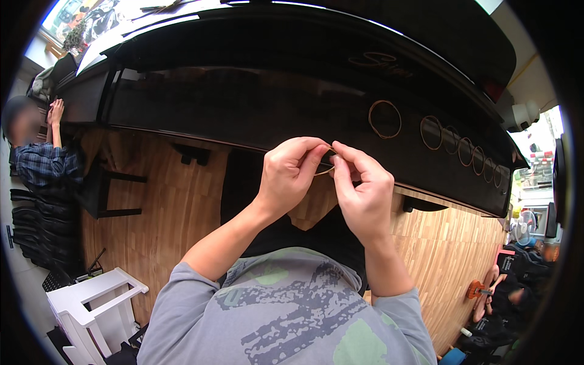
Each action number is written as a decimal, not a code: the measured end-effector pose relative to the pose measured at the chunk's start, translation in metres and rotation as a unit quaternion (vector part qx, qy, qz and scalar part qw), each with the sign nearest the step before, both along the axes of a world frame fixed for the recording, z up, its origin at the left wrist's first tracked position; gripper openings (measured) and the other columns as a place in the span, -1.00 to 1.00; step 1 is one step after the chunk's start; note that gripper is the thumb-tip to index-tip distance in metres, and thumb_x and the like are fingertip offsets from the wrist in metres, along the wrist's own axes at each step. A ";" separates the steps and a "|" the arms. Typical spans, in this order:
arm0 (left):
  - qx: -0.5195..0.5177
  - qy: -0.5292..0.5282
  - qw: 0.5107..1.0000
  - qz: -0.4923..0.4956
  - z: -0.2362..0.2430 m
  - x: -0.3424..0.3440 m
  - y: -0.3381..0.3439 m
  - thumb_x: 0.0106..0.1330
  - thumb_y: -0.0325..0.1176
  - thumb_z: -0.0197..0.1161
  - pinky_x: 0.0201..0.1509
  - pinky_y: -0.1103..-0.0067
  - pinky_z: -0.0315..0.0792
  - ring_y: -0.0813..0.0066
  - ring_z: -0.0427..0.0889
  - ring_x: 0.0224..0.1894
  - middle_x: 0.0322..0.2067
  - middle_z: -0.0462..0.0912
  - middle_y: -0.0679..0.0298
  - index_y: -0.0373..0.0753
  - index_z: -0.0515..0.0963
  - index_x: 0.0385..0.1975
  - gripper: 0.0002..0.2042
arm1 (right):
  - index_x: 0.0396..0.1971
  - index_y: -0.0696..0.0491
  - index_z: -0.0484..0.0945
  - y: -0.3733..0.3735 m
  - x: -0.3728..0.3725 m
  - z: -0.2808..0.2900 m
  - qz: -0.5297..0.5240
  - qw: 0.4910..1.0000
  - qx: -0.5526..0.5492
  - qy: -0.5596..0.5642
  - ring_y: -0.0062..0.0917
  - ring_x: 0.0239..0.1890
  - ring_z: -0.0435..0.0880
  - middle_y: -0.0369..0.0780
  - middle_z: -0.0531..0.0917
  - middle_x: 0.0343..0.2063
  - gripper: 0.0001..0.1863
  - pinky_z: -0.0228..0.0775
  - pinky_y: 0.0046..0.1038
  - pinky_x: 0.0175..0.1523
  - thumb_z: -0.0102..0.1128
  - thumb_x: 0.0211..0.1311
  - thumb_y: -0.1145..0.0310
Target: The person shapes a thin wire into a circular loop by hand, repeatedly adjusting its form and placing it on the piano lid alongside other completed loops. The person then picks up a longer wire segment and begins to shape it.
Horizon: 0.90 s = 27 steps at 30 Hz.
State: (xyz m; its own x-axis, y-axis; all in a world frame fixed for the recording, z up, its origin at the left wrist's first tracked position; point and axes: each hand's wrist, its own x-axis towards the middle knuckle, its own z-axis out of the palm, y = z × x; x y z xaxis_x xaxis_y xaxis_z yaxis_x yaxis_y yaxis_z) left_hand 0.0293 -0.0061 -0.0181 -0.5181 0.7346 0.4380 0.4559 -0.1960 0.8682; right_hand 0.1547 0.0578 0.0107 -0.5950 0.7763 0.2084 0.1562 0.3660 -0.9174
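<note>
My left hand (288, 176) and my right hand (365, 190) meet in front of me at the edge of a glossy black piano (243, 100). Both are closed, with fingertips pinching a thin coiled string (323, 173). Part of its gold-coloured loop shows below the fingertips; my fingers hide the rest. Further right, a larger coiled string (384, 120) lies by itself on the black surface. Beyond it, several similar coils (431, 132) sit in a row toward the right end.
At the far left another person in a plaid shirt (45, 163) has raised hands near the piano's end. A black bench (109, 188) stands beside that person. A white wooden stand (97, 304) is at lower left. Black bags and a small violin (477, 290) are at lower right.
</note>
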 end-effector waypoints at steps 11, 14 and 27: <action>0.042 0.121 0.984 -0.123 0.016 -0.009 -0.017 0.13 -0.51 0.32 -0.55 0.61 0.35 0.48 0.51 -0.62 -0.61 0.58 0.31 -0.24 0.63 -0.40 -0.94 | -0.31 0.18 0.65 0.075 0.023 0.005 0.316 0.884 -0.341 0.041 -0.71 -0.37 0.53 -0.31 0.64 -0.47 -0.73 0.35 -0.64 -0.18 0.10 0.30 0.28; 0.056 0.134 0.978 -0.152 0.016 -0.013 -0.019 0.08 -0.51 0.36 -0.63 0.64 0.26 0.56 0.41 -0.69 -0.65 0.57 0.33 -0.23 0.66 -0.41 -0.91 | -0.34 0.18 0.64 0.070 0.018 -0.002 0.411 0.833 -0.369 0.017 -0.68 -0.30 0.58 -0.29 0.66 -0.43 -0.74 0.39 -0.61 -0.11 0.18 0.26 0.26; 0.013 0.056 0.984 -0.167 0.013 -0.009 -0.022 0.16 -0.48 0.32 -0.52 0.65 0.35 0.54 0.50 -0.59 -0.60 0.60 0.30 -0.27 0.62 -0.43 -0.97 | -0.41 0.16 0.59 0.062 0.021 0.012 0.386 0.894 -0.224 -0.048 -0.82 -0.51 0.45 -0.39 0.57 -0.58 -0.84 0.28 -0.71 -0.43 0.30 0.18 0.37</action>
